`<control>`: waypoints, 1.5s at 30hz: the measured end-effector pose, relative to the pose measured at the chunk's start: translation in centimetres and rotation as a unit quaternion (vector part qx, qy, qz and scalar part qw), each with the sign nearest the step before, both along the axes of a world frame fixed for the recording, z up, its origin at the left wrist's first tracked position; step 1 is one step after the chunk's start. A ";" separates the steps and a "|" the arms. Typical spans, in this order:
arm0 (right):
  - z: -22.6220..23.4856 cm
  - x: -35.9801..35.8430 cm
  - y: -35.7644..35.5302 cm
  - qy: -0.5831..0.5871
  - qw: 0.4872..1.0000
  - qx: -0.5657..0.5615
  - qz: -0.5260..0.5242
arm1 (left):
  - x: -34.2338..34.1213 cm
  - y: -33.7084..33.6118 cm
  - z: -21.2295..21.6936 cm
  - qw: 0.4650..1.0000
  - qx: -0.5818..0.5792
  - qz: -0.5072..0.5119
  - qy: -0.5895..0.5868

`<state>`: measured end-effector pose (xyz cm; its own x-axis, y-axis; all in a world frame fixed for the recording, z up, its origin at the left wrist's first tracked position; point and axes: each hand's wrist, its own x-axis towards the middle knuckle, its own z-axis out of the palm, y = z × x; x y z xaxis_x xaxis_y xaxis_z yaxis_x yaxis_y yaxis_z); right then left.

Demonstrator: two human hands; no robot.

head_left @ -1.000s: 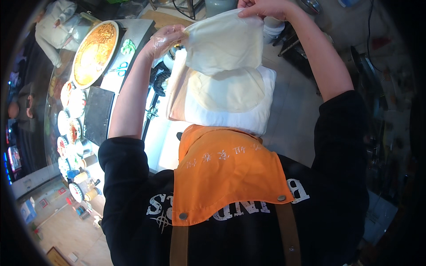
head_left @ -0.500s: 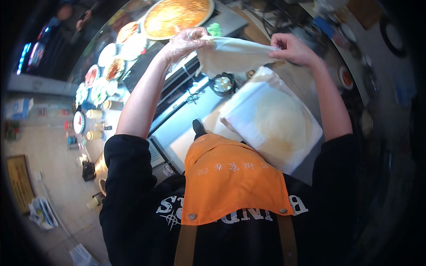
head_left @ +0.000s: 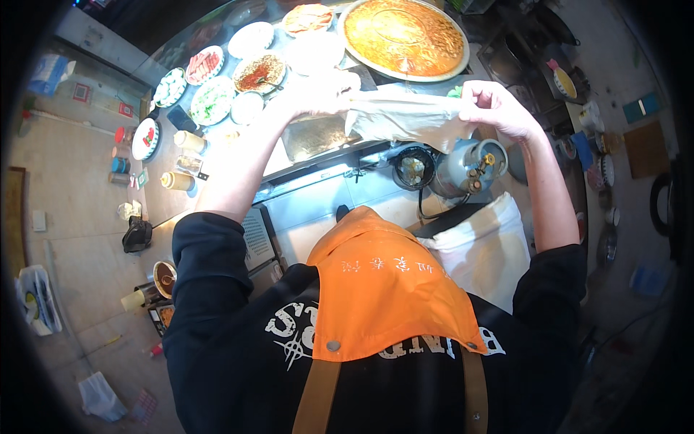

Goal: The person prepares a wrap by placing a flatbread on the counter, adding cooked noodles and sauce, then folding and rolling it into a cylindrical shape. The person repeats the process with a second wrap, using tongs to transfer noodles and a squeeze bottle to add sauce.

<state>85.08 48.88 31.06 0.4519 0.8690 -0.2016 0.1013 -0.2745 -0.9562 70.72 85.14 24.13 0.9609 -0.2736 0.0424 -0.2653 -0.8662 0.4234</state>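
Observation:
A thin, pale, limp flatbread (head_left: 408, 121) hangs stretched between my two hands, above the near edge of the lit counter. My left hand (head_left: 318, 98) grips its left end, though strong glare washes out the fingers. At the other end, my right hand (head_left: 497, 110) pinches the edge between thumb and fingers. Just beyond the flatbread is a large round pan (head_left: 463, 64) of orange-red food. Below my right forearm lies a white cloth (head_left: 499, 246) with a yellowish area on it, partly hidden by my orange apron (head_left: 390, 289).
Plates of toppings, including chopped greens (head_left: 212, 100) and pinkish strips (head_left: 204, 65), cover the counter's left part. Squeeze bottles (head_left: 177, 181) stand nearer. A grey gas cylinder (head_left: 452, 170) and a black bin (head_left: 402, 181) stand below the counter. A sauce pot (head_left: 165, 278) is at lower left.
My view has swung toward the counter, bringing the pan and plates further into the picture. The flatbread has moved from above the cloth-covered pile to the counter's edge, still held by both hands.

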 end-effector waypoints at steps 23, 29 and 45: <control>-6.7 4.5 9.1 -0.090 0.993 0.014 -0.074 | 0.7 9.9 -3.2 0.927 -0.309 0.213 0.013; -11.2 2.4 8.3 -0.065 0.982 0.140 -0.111 | 3.6 10.4 2.5 0.934 -0.313 0.169 0.040; -20.7 -12.1 15.9 0.068 0.918 0.082 -0.383 | 22.1 10.1 -13.7 0.990 0.087 -0.111 -0.030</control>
